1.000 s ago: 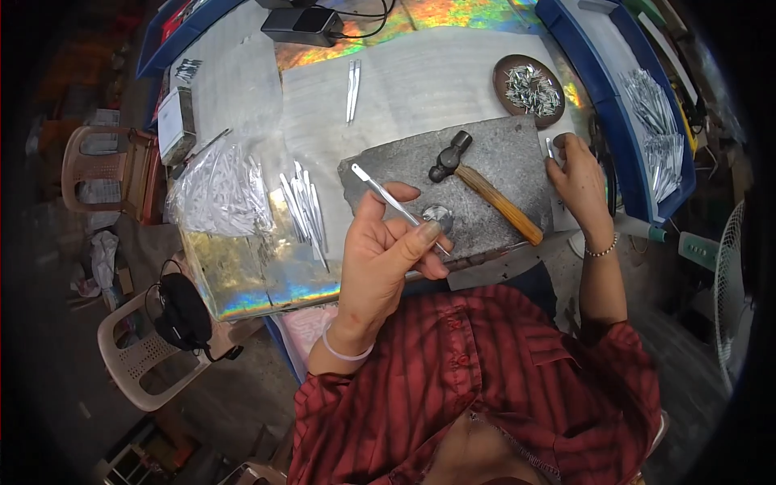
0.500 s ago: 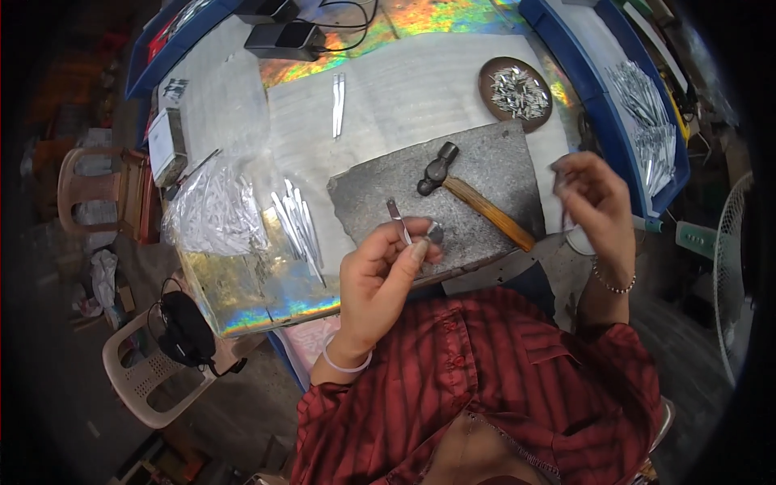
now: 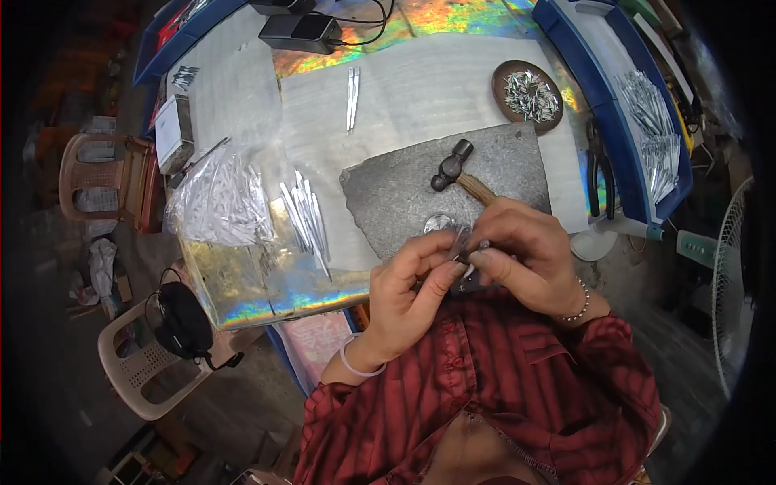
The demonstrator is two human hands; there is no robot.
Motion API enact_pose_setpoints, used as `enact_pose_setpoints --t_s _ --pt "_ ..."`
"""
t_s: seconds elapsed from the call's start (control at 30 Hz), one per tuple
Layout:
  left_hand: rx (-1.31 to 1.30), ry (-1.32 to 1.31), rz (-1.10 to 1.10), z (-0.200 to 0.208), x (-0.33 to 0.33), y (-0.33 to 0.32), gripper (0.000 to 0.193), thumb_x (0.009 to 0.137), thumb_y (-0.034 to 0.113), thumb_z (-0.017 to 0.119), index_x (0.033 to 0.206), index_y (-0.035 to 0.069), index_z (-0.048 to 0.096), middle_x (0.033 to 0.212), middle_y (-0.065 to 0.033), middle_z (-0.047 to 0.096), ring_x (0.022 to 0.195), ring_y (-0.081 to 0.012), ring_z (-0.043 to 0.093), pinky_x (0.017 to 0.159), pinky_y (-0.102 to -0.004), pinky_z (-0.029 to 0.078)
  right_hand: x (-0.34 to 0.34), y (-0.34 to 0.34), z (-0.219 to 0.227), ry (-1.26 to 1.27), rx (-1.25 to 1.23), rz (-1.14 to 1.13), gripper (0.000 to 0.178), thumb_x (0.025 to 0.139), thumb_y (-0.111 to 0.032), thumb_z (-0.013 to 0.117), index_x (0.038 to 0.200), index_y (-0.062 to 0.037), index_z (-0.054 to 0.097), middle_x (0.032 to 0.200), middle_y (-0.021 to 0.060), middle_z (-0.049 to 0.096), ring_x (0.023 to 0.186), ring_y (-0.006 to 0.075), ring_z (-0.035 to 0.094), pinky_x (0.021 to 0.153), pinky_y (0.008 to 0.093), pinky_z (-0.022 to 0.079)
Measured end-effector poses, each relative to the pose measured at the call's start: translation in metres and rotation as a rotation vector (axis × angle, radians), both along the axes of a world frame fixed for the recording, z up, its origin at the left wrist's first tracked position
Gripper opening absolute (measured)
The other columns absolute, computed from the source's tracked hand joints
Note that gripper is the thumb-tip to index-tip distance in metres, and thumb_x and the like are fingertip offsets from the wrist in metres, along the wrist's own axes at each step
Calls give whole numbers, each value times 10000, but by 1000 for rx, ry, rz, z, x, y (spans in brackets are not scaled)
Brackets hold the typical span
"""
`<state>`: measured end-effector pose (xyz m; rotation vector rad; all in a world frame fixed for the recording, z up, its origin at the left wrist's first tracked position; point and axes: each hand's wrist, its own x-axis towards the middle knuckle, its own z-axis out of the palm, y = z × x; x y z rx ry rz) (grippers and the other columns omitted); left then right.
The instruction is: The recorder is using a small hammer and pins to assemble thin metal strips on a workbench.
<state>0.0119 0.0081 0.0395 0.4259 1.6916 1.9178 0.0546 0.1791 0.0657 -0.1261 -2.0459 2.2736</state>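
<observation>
My left hand (image 3: pixel 406 287) and my right hand (image 3: pixel 529 257) meet over the near edge of a grey stone slab (image 3: pixel 396 190). Pinched in the left fingers is a thin metal strip (image 3: pixel 461 241). The right fingertips are pressed together beside it, around a small silvery piece (image 3: pixel 470 270) whose kind I cannot make out. A round shiny disc (image 3: pixel 439 222) shows on the slab just beyond the left fingers. Behind my right hand lies a ball-peen hammer (image 3: pixel 449 171), its wooden handle partly hidden by that hand.
A brown dish (image 3: pixel 499 95) of small metal pieces stands at the back right. Pliers (image 3: pixel 596 174) lie beside a blue bin (image 3: pixel 600 97) of metal strips. Leftward are loose strips (image 3: pixel 303 214) and a plastic bag (image 3: pixel 218 202). Two strips (image 3: pixel 352 99) lie farther back.
My right hand has come in from the right to meet the left, and now covers part of the hammer handle. The left hand has moved slightly right and nearer, still pinching the strip.
</observation>
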Motion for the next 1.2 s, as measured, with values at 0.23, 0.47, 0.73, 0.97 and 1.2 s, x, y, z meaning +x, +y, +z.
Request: enact_pose_setpoints --t_s 0.23,0.47,0.73,0.97,1.2 --pt "54 -12 11 -2 2 -6 145 854 0 591 987 -35 544 872 -84 661 809 -96 620 688 -197 482 -1 -2 8 142 428 19 132 761 -52 671 866 0 610 703 95 581 565 189 584 496 268 433" --pt "-9 130 -56 1 0 -7 126 847 6 604 949 -26 536 801 -69 641 734 -79 594 644 -195 462 1 -5 3 165 439 1 142 745 -61 689 842 7 610 688 99 587 551 187 586 478 269 429" --pt "-67 242 -136 4 -4 -9 119 842 10 616 904 -27 521 730 -47 616 667 -38 540 574 -178 418 0 -5 2 144 443 18 115 745 -65 685 780 1 597 646 91 577 528 183 587 467 267 427" --pt "58 -68 -175 -3 -2 -6 58 878 16 562 900 -13 516 791 -83 664 731 -103 632 610 -213 488 -2 -5 -6 -107 90 71 124 799 -28 631 737 13 531 608 49 567 501 83 578 443 199 430" --pt "237 -614 -232 -8 -9 -2 77 897 17 526 918 14 453 888 -125 640 799 -175 649 668 -244 529 -12 -3 -16 -357 -185 84 190 829 -53 614 729 -50 452 597 -10 535 469 30 519 392 168 371"
